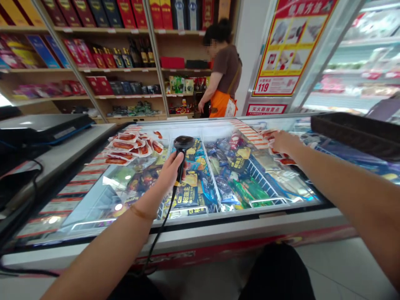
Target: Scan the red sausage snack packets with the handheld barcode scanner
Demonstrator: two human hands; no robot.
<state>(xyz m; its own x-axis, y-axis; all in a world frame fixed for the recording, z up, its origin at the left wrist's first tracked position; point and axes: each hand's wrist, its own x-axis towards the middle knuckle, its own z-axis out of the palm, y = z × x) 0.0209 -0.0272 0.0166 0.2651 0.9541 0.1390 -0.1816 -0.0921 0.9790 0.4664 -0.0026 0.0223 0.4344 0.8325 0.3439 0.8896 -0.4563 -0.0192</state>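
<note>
My left hand (173,170) is wrapped round the handle of a black corded barcode scanner (183,143), held upright above the freezer's glass top (187,125). Its cable (165,221) hangs down past the freezer's front edge. To the left on the glass lies a pile of small clear packets (125,145) with reddish-brown food inside. Over on the right, my right hand (283,142) reaches down onto a few similar packets (287,161). Its fingers are partly hidden, so I cannot see whether one is gripped.
Wire baskets (264,177) with bagged frozen goods show through the glass. A dark tray (356,133) sits at the right, a black flat device (46,129) on the left counter. Behind the freezer, a person in an orange apron (221,103) stands by stocked shelves (121,68).
</note>
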